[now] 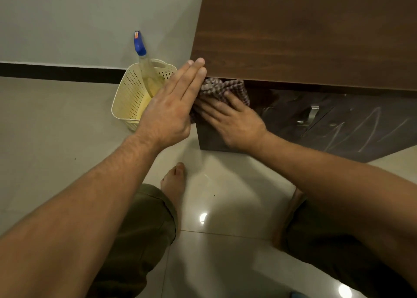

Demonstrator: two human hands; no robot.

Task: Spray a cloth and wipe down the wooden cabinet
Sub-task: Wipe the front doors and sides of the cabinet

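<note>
hands (200, 112) pressing cloth (222, 87), cabinet (304, 38)

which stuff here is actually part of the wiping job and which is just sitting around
For the job:
checked cloth, pressed on the cabinet front by the right hand
wooden cabinet
spray bottle
left hand, flat at the cabinet's end

Just sitting around:
cream basket holding the bottle
tiled floor

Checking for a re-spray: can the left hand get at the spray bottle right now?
Probably yes: the left hand is open and empty at the cabinet corner, and the spray bottle stands in the basket just beside it, nothing between.
</note>
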